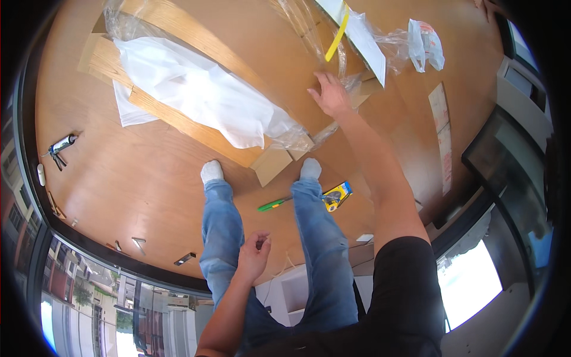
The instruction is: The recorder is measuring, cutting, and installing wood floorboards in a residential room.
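My right hand (331, 96) reaches forward, its fingers apart and nothing in them. Just beyond its fingertips is a yellow strip (336, 37), in front of a white panel (364, 41). I cannot tell whether the strip touches the panel. Close to my left knee, my left hand (254, 257) is curled closed; whatever it may hold is hidden. Ahead of my feet lie wood-grain boards (196, 128), partly covered by white foam sheeting (190, 77) and clear plastic wrap (288, 132). Cardboard (270, 166) sticks out at their near end.
A green-handled utility knife (272, 205) and a yellow-and-blue package (337, 196) lie by my right foot. On the left is a caulking gun (62, 144). A white plastic bag (425, 46) and a long flat strip (443, 137) lie at right. Windows border the wooden floor (137, 178).
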Demonstrator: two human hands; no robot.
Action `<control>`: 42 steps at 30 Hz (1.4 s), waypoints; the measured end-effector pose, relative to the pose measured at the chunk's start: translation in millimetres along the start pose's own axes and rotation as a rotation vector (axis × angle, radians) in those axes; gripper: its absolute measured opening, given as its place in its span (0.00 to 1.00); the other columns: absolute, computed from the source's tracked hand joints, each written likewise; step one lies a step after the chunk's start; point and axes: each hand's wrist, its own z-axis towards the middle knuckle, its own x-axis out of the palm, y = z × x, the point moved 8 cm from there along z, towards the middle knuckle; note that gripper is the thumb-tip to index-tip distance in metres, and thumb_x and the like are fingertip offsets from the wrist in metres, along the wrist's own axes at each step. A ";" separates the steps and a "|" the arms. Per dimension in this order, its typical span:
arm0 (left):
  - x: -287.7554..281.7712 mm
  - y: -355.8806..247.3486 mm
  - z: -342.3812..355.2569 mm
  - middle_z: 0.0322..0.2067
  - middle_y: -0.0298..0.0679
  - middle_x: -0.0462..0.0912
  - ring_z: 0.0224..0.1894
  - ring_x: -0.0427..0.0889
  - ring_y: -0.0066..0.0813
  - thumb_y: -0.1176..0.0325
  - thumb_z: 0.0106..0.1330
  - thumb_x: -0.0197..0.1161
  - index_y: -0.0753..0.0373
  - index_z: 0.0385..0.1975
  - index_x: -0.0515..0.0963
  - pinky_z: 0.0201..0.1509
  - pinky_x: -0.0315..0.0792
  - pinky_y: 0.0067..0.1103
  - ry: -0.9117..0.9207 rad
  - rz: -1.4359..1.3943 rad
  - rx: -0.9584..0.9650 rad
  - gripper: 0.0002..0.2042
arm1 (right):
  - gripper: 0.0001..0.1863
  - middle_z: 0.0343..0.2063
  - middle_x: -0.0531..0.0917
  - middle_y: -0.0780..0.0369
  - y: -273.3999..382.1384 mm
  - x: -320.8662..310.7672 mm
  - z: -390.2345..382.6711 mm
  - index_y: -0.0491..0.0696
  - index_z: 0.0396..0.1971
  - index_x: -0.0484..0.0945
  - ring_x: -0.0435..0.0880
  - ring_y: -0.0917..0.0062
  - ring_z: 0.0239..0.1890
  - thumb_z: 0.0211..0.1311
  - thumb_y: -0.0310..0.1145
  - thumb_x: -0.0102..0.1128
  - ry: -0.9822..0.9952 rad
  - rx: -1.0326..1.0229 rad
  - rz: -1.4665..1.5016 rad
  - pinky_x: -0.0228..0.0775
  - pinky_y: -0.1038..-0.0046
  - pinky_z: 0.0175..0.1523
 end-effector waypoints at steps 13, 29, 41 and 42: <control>12.3 -3.6 -0.6 0.40 0.45 0.87 0.44 0.87 0.36 0.65 0.72 0.62 0.63 0.52 0.79 0.48 0.80 0.28 0.016 -0.054 -0.001 0.14 | 0.53 0.56 0.76 0.42 -58.1 33.4 -25.9 0.35 0.59 0.70 0.73 0.48 0.62 0.42 0.60 0.81 -0.038 0.353 0.058 0.66 0.53 0.66; 7.8 7.1 -3.4 0.41 0.43 0.86 0.43 0.85 0.31 0.66 0.73 0.62 0.64 0.52 0.80 0.50 0.78 0.26 -0.018 -0.140 0.014 0.13 | 0.31 0.34 0.86 0.47 -4.8 -25.2 -91.7 0.40 0.38 0.82 0.86 0.51 0.40 0.66 0.60 0.62 0.011 0.468 0.313 0.75 0.55 0.46; -84.5 -66.9 181.5 0.58 0.49 0.75 0.62 0.75 0.37 0.56 0.68 0.70 0.70 0.62 0.66 0.65 0.73 0.33 -0.245 -0.686 0.236 0.31 | 0.27 0.29 0.87 0.47 80.4 82.7 -179.5 0.42 0.40 0.83 0.87 0.50 0.35 0.65 0.56 0.64 0.147 0.387 0.537 0.76 0.58 0.40; -95.0 -62.2 201.5 0.59 0.49 0.75 0.63 0.74 0.37 0.54 0.68 0.70 0.70 0.62 0.66 0.65 0.73 0.35 -0.242 -0.905 0.158 0.32 | 0.28 0.29 0.86 0.47 90.8 99.2 -167.4 0.42 0.39 0.83 0.86 0.48 0.36 0.65 0.58 0.63 0.183 0.397 0.518 0.76 0.56 0.41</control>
